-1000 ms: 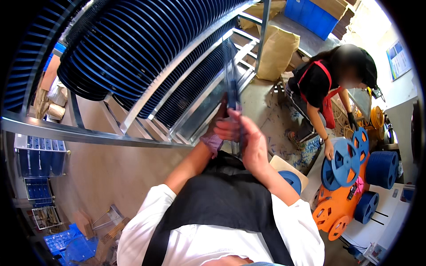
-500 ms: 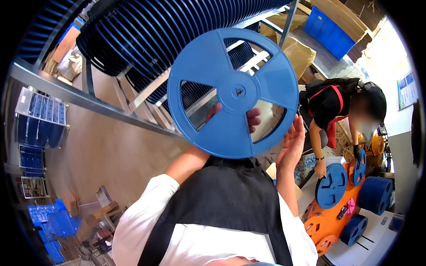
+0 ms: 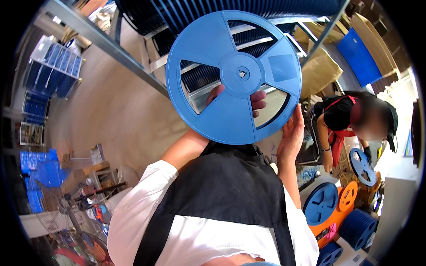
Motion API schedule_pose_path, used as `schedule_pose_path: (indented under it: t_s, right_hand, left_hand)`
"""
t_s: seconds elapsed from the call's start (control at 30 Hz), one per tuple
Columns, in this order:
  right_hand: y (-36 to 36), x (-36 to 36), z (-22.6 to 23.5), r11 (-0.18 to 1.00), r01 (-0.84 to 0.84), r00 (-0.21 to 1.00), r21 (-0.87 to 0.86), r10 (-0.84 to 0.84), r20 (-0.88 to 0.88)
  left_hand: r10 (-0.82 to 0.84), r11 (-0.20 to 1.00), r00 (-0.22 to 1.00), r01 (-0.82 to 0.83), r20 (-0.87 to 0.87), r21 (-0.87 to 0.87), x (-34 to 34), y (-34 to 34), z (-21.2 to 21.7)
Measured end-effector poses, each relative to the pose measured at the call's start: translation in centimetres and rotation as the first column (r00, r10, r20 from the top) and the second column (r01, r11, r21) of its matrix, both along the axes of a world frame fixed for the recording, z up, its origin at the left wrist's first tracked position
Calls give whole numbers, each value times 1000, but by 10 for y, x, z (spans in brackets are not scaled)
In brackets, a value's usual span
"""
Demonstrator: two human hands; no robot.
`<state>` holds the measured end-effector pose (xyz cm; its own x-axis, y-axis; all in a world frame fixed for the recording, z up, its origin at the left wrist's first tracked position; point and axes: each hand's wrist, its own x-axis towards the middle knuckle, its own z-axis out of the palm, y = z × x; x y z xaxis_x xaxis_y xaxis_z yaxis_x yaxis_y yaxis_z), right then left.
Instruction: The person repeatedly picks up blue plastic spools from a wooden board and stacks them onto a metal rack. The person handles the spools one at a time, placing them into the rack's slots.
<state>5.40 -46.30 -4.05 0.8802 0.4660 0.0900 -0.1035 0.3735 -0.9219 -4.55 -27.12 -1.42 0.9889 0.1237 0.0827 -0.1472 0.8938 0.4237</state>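
A large blue plastic reel [image 3: 217, 115] with wide cut-outs and a small centre hole faces me, raised in front of my chest. Behind it is my left hand [image 3: 258, 102]; parts of it show through two lower cut-outs, and the spoke between hides the rest. That hand holds the reel from the back. At the lower right rim, my right hand [image 3: 292, 135] lies along the edge with its fingers stretched out, seemingly touching it.
A metal rack [image 3: 111, 40] bears rows of dark blue reels [image 3: 293, 9]. At right, a co-worker [image 3: 339, 115] bends by an orange surface with blue reels [image 3: 320, 204] and an orange reel [image 3: 348, 196]. A fan [image 3: 66, 208] stands lower left; a wheeled drawer unit [image 3: 53, 66] is farther off.
My view has shifted, so the rack sits higher and farther right. The reel stays in my left hand. The co-worker's gloved hand has lifted a blue reel from beside the orange surface.
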Motion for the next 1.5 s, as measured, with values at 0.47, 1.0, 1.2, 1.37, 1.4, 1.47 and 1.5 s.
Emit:
schedule_pose_path:
  t_s: [0.47, 1.0, 1.2, 1.37, 1.4, 1.47, 1.5]
  right_hand:
    - [49, -38, 41, 879, -191, 342, -436, 476, 810]
    - [-2, -4, -13, 989, 134, 987, 67, -139, 76]
    - [13, -10, -19, 1000, 16, 998, 7, -16, 61]
    - [20, -14, -27, 999, -32, 999, -16, 32, 15]
    - [23, -14, -30, 998, -49, 998, -36, 51, 41]
    - [25, -14, -25, 993, -58, 993, -101, 68, 100]
    - [29, -16, -23, 988, -67, 987, -136, 86, 139]
  left_hand:
    - [162, 987, 965, -155, -207, 51, -45, -36, 32]
    - [311, 950, 950, -311, -33, 2, -66, -6, 26]
    - [533, 845, 829, -531, -167, 62, -95, 6, 46]
    - [651, 658, 758, -578, 20, 483, -125, 17, 35]
    - [744, 519, 668, -602, 27, 607, -125, 13, 37]
    - [853, 298, 518, -591, 69, 749, -113, 8, 47]
    - [871, 289, 489, -597, 54, 748, -110, 14, 48]
